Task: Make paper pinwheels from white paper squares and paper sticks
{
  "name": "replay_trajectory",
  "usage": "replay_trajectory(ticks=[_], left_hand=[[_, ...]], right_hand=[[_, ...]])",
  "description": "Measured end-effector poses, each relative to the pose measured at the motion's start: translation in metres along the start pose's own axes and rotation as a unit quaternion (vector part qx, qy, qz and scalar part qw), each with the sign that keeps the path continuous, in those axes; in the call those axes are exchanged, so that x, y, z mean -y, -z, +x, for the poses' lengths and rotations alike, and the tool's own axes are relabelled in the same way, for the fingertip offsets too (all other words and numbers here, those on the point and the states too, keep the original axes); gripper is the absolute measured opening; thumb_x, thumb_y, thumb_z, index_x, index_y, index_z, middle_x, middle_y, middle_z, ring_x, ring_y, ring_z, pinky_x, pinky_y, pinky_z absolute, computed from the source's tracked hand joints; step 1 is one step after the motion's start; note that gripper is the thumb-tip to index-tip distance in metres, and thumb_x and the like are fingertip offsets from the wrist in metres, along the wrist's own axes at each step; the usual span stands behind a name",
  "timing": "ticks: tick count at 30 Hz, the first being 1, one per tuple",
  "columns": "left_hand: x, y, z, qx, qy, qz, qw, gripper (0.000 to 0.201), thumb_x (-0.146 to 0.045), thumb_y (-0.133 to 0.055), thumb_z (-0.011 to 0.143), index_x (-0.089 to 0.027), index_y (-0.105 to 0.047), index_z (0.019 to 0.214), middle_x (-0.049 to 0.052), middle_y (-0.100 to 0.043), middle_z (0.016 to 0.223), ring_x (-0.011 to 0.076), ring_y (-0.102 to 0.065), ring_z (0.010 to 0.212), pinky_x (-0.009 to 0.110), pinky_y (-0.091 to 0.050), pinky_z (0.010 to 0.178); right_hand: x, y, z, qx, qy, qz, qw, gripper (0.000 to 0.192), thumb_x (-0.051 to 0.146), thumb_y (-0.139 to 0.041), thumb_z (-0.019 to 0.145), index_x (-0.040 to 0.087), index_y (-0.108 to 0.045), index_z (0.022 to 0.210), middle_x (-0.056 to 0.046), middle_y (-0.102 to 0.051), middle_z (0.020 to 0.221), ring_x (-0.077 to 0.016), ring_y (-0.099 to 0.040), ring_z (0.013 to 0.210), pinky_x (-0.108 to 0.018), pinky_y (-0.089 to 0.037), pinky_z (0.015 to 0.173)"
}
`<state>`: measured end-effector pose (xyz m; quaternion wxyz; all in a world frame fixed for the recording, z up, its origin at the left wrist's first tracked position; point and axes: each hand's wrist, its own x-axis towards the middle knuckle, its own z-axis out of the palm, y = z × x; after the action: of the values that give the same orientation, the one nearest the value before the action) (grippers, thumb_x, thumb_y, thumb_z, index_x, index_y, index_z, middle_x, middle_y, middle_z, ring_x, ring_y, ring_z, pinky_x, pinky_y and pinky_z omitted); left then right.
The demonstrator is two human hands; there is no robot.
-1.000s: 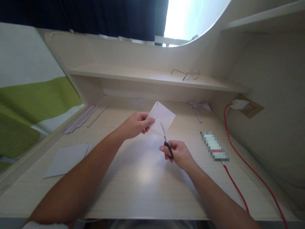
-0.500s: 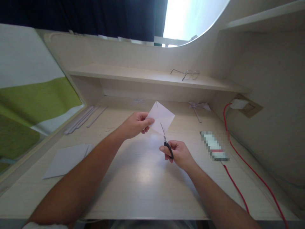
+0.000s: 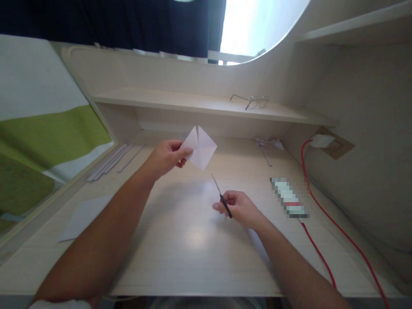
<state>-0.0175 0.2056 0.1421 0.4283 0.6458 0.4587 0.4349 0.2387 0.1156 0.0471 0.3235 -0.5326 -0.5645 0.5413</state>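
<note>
A square of white paper [image 3: 203, 148], turned corner-up, is pinched at its left corner by my left hand [image 3: 170, 156]. A slit runs down from its top corner toward the middle, and faint creases cross it. Below and to the right, my right hand [image 3: 240, 208] holds a pair of scissors [image 3: 221, 194] by the black handles. Their blades point up and left, look closed, and are apart from the paper.
White paper sheets [image 3: 83, 214] lie at the left, with folded paper strips [image 3: 109, 162] behind. A paper pinwheel [image 3: 268, 145] sits at the back right. A phone [image 3: 288, 197] with a red cable [image 3: 318, 253] lies right. Glasses [image 3: 255, 102] rest on the shelf [image 3: 180, 99].
My left hand has moved the paper up and left, away from the scissors. The top slit now gapes wider. The scissors have turned and their blades no longer overlap the paper.
</note>
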Motion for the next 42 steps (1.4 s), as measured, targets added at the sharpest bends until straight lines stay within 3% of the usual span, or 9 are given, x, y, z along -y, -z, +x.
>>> replay_trajectory(ticks=[2,5,8,10,16,23,29,34,42], left_hand=[[0.001,0.0,-0.001,0.04,0.01,0.014,0.999,0.026,-0.038,-0.074,0.076,-0.013,-0.072,0.081,0.002,-0.065,0.068,0.0105,-0.056,0.056,0.021,-0.047,0.052],[0.002,-0.009,-0.005,0.203,0.033,0.034,0.978,0.022,-0.035,-0.074,0.076,-0.014,-0.075,0.08,0.002,-0.067,0.07,0.0112,-0.057,0.058,0.021,-0.047,0.053],[0.003,-0.023,-0.01,0.347,0.039,0.02,0.937,0.017,-0.032,-0.073,0.076,-0.015,-0.075,0.077,0.001,-0.066,0.069,0.0111,-0.058,0.06,0.02,-0.046,0.054],[0.005,-0.029,-0.012,0.373,0.042,0.004,0.927,0.017,-0.031,-0.074,0.076,-0.015,-0.074,0.076,0.001,-0.065,0.068,0.0106,-0.058,0.06,0.019,-0.046,0.054],[0.01,-0.045,-0.01,0.24,0.079,-0.018,0.967,0.033,-0.047,-0.075,0.076,-0.015,-0.069,0.082,0.002,-0.063,0.071,0.0158,-0.062,0.065,0.025,-0.054,0.054],[0.016,-0.074,-0.019,0.238,0.103,0.001,0.966,0.031,-0.042,-0.069,0.076,-0.012,-0.072,0.084,0.007,-0.071,0.078,0.0157,-0.065,0.068,0.023,-0.052,0.054],[0.014,-0.059,-0.012,0.134,0.041,-0.014,0.99,0.022,-0.037,-0.065,0.077,-0.014,-0.066,0.078,0.002,-0.063,0.065,0.0135,-0.06,0.058,0.021,-0.048,0.047],[0.002,-0.031,-0.005,0.066,0.007,-0.029,0.997,0.019,-0.033,-0.064,0.077,-0.015,-0.062,0.073,-0.002,-0.055,0.056,0.0092,-0.048,0.046,0.02,-0.039,0.042],[-0.003,-0.026,-0.008,0.066,-0.023,-0.01,0.998,0.017,-0.03,-0.063,0.08,-0.016,-0.059,0.071,-0.002,-0.052,0.054,0.0086,-0.045,0.045,0.021,-0.034,0.042]], right_hand=[[0.004,0.004,0.003,-0.117,0.054,0.042,0.991,0.04,0.051,-0.086,0.068,0.018,-0.064,0.075,-0.001,-0.065,0.066,-0.0144,-0.056,0.06,-0.028,-0.04,0.058],[0.01,0.009,0.005,-0.227,0.128,0.105,0.96,0.041,0.049,-0.087,0.067,0.018,-0.071,0.088,-0.007,-0.074,0.086,-0.0185,-0.064,0.075,-0.03,-0.047,0.068],[0.01,0.01,0.004,-0.206,0.139,0.14,0.958,0.04,0.041,-0.091,0.061,0.018,-0.074,0.09,-0.004,-0.074,0.086,-0.0178,-0.063,0.075,-0.029,-0.048,0.069],[0.007,0.009,0.003,-0.166,0.114,0.144,0.969,0.035,0.039,-0.091,0.06,0.018,-0.074,0.081,0.0,-0.069,0.073,-0.0149,-0.058,0.065,-0.028,-0.045,0.063],[-0.001,0.005,0.003,-0.228,0.122,0.16,0.953,0.029,0.037,-0.089,0.065,0.016,-0.071,0.074,0.002,-0.063,0.068,-0.0119,-0.05,0.061,-0.025,-0.039,0.058],[-0.005,0.011,0.007,-0.294,0.156,0.173,0.927,0.031,0.04,-0.089,0.069,0.016,-0.071,0.079,0.001,-0.064,0.071,-0.0128,-0.053,0.063,-0.026,-0.041,0.06],[0.008,0.005,0.005,-0.177,0.113,0.123,0.97,0.038,0.051,-0.081,0.074,0.016,-0.07,0.083,-0.007,-0.073,0.079,-0.0182,-0.064,0.067,-0.03,-0.045,0.064],[0.011,-0.004,0.001,-0.066,0.059,0.047,0.995,0.041,0.052,-0.08,0.072,0.015,-0.073,0.088,-0.004,-0.068,0.077,-0.0161,-0.057,0.068,-0.028,-0.042,0.062],[0.012,-0.007,-0.006,0.018,0.048,0.032,0.998,0.037,0.052,-0.078,0.073,0.016,-0.071,0.078,0.001,-0.055,0.064,-0.0132,-0.046,0.062,-0.027,-0.035,0.058]])
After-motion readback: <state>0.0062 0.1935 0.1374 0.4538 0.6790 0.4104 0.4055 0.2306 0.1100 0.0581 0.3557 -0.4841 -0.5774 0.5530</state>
